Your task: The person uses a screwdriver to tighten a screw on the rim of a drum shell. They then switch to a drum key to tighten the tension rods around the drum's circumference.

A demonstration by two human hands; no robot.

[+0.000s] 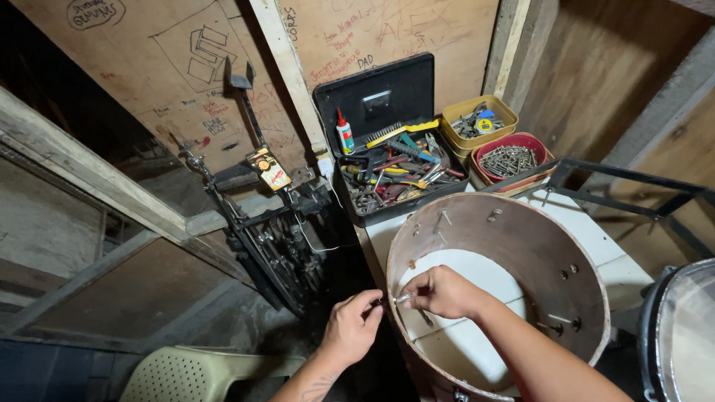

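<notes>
With right hand [439,292] pinching the screw [402,298] inside the drum shell [521,246], left hand [354,324], fingers closed on the outer fitting, should hold steady.

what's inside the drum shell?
Inside the drum shell: the right hand holding a small metal piece against the wall, bolts poking through, and white tabletop below. The arm hides part of the near wall.

A round wooden drum shell [521,246] lay on the white surface [596,231]. The right hand [443,292] reached inside its near wall, gripping a small metal tool [403,298], while the left hand [351,327] pinched hardware outside. Behind stood an open black toolbox [387,141] and a red tin of screws [512,158].
</notes>
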